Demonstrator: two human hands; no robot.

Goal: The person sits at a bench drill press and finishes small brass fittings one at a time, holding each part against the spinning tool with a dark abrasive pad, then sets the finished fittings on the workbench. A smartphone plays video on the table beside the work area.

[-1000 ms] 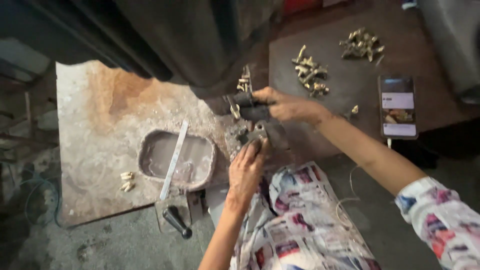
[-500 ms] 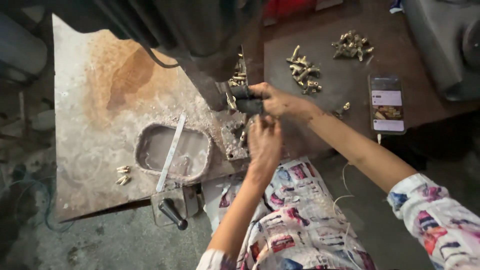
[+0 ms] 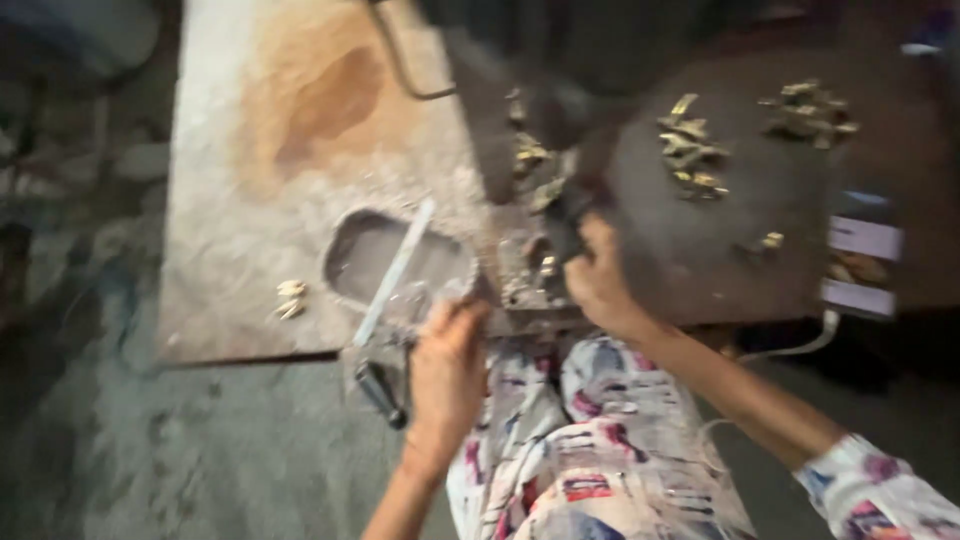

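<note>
- Head view: a seated person in patterned clothing works at a worn grey tabletop (image 3: 250, 250), rust-stained toward its far edge; the frame is blurred by motion.
- The right hand (image 3: 600, 285) is closed around a dark lever handle (image 3: 565, 215) of a machine (image 3: 500, 130) that stands at the middle of the tabletop; its fingers are wrapped tight about the handle.
- The left hand (image 3: 447, 370) sits at the near edge of the tabletop, its fingers (image 3: 455, 318) curled and touching the rim of a shallow oval recess (image 3: 395, 265); whether they pinch anything cannot be told.
- A pale flat strip (image 3: 395, 270) lies slantwise across the recess, and a dark-handled tool (image 3: 380, 390) hangs just past the near edge, beside the left hand.
- Two small brass pieces (image 3: 290, 298) rest near the left of the recess.
- Brass parts (image 3: 690, 150) lie heaped on a dark round surface (image 3: 720, 260) to the right, a second heap (image 3: 810, 110) farther back.
- A phone (image 3: 860, 255) lies at the right edge, its screen lit.
</note>
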